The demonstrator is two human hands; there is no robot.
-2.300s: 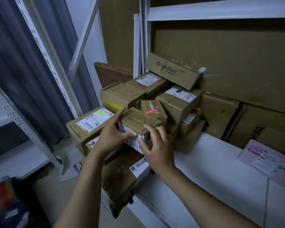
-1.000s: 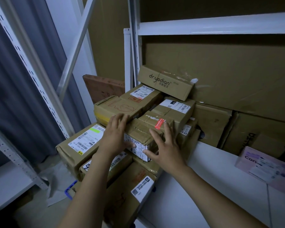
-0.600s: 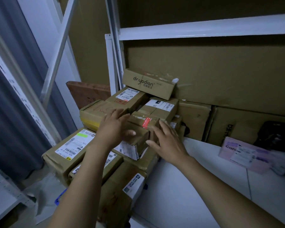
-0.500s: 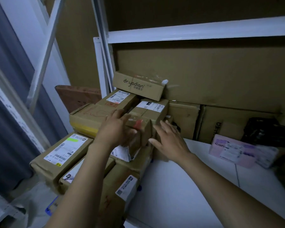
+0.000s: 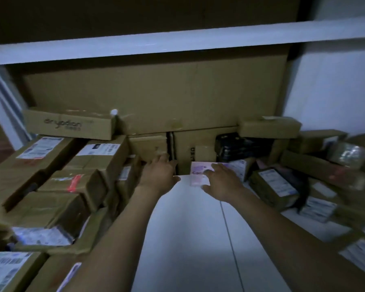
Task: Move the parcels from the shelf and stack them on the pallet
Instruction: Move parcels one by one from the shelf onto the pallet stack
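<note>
Both arms reach in from the bottom of the frame, deep into the shelf (image 5: 188, 239). The right hand (image 5: 222, 182) is on the pink parcel (image 5: 197, 172) at centre frame. That parcel lies flat on the white shelf board, near the cardboard sheet (image 5: 156, 91) that stands along the back. The right fingers (image 5: 214, 170) lie across the parcel top with the thumb by the near edge. It's blurred, so I cannot tell if they have clamped it or only touch it. The left hand (image 5: 159, 174) is just left of the parcel, fingers stretched and loose, holding nothing. Whether it touches the parcel's left edge is unclear.

Progress, as a judgement: mid-task, with the pick of the next parcel just starting. A stack of brown parcels (image 5: 72, 186) fills the left of the frame in several layers, with a printed box (image 5: 70, 124) on top at upper left. This is probably the stack on the pallet, but the pallet is not in view, so that can't be confirmed.

Left to do: the pink parcel is not lifted yet. A heap of parcels (image 5: 282, 186) sits on the shelf at the right of the frame, with a black bundle (image 5: 234, 146) behind it at centre right. So there is plenty left.

The next move likely needs both hands closing on the pink parcel's ends, then a lift and a swing left. The stack looks uneven at lower left, so a flat spot needs picking
</note>
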